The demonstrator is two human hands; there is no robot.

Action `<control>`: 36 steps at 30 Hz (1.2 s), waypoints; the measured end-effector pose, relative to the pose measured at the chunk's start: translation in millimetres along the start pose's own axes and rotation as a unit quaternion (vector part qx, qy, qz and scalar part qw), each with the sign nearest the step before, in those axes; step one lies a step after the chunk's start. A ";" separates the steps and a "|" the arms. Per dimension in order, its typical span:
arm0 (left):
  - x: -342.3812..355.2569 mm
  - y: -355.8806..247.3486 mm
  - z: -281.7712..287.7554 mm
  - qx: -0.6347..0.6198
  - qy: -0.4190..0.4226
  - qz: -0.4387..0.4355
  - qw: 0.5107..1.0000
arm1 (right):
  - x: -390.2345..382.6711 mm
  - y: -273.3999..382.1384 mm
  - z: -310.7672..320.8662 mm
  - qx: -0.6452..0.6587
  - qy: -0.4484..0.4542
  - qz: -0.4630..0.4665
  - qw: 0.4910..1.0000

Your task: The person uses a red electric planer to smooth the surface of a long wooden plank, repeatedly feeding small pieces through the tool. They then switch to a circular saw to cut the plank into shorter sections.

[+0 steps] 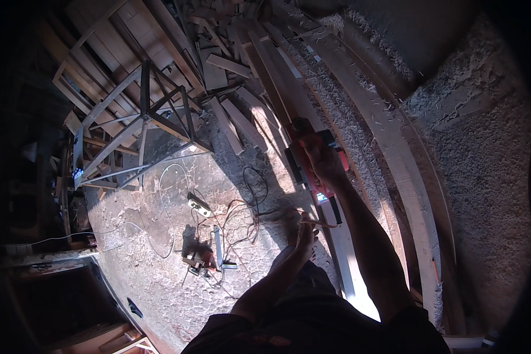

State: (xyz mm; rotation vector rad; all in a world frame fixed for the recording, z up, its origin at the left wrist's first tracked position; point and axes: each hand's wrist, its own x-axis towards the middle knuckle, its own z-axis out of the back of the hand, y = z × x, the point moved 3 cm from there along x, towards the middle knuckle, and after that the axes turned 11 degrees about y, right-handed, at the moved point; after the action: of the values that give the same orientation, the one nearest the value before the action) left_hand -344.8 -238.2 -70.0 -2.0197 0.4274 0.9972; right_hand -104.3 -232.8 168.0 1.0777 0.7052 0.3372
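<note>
My right hand (pixel 324 159) grips a red and black power planer (pixel 296 168) that rests on a long, narrow wooden board (pixel 347 268) running away from me. Lower and a little to the left, my left hand (pixel 304 236) is closed on the brown power cord (pixel 321 222) trailing from the back of the planer. Several more long planks (pixel 413 194) lie to the right of the planer, strewn with curly shavings.
On the floor at left are a power strip (pixel 198 205), tangled cables (pixel 248 206) and another red tool (pixel 209 259). A wooden frame (pixel 144 118), stacked boards (pixel 100 41) and loose offcuts (pixel 227 64) stand or lie beyond. A dark doorway-like opening (pixel 53 301) is at lower left.
</note>
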 end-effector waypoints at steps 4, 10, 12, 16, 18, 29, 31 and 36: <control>34.7 -33.6 -0.9 0.060 -0.029 -0.001 0.998 | 31.6 18.6 -1.4 0.063 -0.006 0.014 0.998; 52.5 -147.2 -50.2 0.275 0.027 -0.216 0.936 | 104.3 13.7 16.8 0.008 -0.027 0.031 0.999; 65.9 -177.3 -47.4 0.334 0.007 -0.267 0.904 | 124.1 31.7 11.5 0.024 -0.004 0.026 0.999; 92.6 -226.9 -54.2 0.246 -0.018 -0.415 0.875 | 168.9 54.8 11.7 0.087 0.009 -0.018 0.996; 104.3 -250.3 -55.2 0.270 -0.041 -0.405 0.872 | 197.3 60.6 17.1 0.025 -0.026 0.041 0.999; 99.0 -315.9 -59.0 0.381 -0.035 -0.232 0.894 | 326.8 111.2 32.8 0.033 -0.006 0.036 0.999; 100.1 -318.3 -55.9 0.418 -0.036 -0.238 0.876 | 344.9 126.9 31.4 0.055 0.005 0.011 0.998; 104.5 -312.7 -58.6 0.395 -0.072 -0.311 0.861 | 397.7 148.0 38.4 0.083 0.027 0.016 0.996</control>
State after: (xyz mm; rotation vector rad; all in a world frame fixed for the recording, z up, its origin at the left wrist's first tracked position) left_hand -62.7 -90.7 33.8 -1.1826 0.0494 0.4368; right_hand 226.6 35.7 168.1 1.2429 0.7748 0.3393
